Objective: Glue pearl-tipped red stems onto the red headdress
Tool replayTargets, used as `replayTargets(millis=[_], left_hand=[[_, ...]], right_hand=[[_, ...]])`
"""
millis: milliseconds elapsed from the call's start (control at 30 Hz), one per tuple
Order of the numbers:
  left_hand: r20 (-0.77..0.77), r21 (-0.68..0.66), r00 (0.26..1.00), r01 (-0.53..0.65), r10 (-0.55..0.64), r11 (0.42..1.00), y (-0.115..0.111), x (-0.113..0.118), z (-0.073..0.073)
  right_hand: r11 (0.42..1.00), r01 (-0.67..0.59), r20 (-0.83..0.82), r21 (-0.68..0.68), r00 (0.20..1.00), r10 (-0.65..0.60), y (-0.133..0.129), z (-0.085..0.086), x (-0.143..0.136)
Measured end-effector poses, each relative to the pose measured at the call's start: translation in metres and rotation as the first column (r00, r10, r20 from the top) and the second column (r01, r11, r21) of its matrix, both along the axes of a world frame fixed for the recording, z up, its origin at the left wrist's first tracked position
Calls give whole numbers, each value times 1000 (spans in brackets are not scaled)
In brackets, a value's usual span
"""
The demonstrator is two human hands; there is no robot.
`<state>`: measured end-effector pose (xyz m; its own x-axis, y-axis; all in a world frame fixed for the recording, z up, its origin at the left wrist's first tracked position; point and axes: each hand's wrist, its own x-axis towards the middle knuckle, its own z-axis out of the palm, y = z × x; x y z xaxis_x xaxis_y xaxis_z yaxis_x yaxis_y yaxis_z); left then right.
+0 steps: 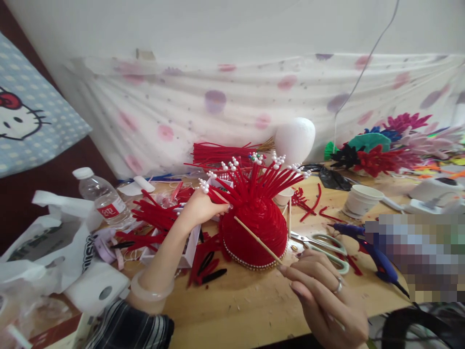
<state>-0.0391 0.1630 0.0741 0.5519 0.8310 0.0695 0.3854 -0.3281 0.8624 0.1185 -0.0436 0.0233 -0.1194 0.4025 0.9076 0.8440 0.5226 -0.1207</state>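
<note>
1. Far left, a pale blue checked cloth (36, 111) with a printed cat face hangs at a slant above a crinkled white plastic bag (43, 247).
2. Next comes a clear, ribbed water bottle (105, 201) with a smooth white cap, upright on the wood-grain table (232, 305).
3. Fuzzy red strips (156, 213) lie in a loose heap beside it, thin and velvety.
4. The left hand (207, 208), below a milky, rounded bangle (152, 291), is at the left side of the red headpiece, thumb and fingers drawn close together by the stems; I cannot tell whether they grip one.
5. The red headpiece (254, 237) stands on the table between the hands: a plush, ridged dome, edged with small round beads, its stems fanning upward to glossy white bead clusters.
6. A slim, pale wooden stick (257, 240) slants in front of the dome.
7. The right hand (323, 295) pinches the stick's lower end between thumb and fingers, the other fingers curled.
8. Just beyond lie metal scissors (319, 245) with pale green looped handles.
9. Farther right are a tapered paper cup (361, 201), a blue glue gun (385, 266) and spiky, fuzzy flowers (379, 157).
</note>
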Motion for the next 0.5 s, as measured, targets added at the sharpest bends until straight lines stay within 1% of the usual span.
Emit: replayTargets(millis=[267, 367, 433, 500], left_hand=[[-39, 27, 999, 0, 1, 1000, -4, 0, 6], [-13, 11, 1000, 13, -13, 1000, -2, 1, 3], [9, 11, 1000, 30, -30, 999, 0, 1, 0], [15, 9, 999, 40, -40, 999, 3, 1, -3]], right_hand=[[999, 35, -104, -4, 994, -35, -3, -7, 2], [997, 80, -184, 16, 980, -76, -3, -12, 3], [991, 126, -267, 40, 957, -111, -3, -16, 4], [982, 186, -337, 35, 927, -164, -3, -18, 4]])
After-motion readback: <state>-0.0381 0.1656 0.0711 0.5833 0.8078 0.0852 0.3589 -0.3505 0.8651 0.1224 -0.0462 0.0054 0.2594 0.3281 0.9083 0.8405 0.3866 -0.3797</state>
